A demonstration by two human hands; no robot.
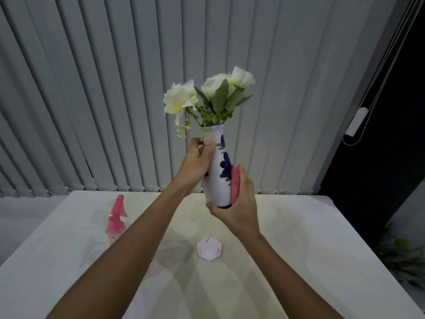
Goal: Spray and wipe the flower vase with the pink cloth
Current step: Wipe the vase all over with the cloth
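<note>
A white vase (219, 171) with dark blue leaf patterns is held up above the table, upright, with white flowers (207, 93) and green leaves in it. My left hand (197, 160) grips the vase's neck from the left. My right hand (239, 199) wraps the lower right side and base, pressing a folded pink cloth (235, 183) against the vase wall. A pink spray bottle (116, 217) stands on the table at the left, away from both hands.
A white table (310, 249) fills the lower view. A small white faceted object (209, 249) with pink specks lies on it below the vase. Grey vertical blinds (115, 88) hang behind, and a dark opening (379, 157) is at the right.
</note>
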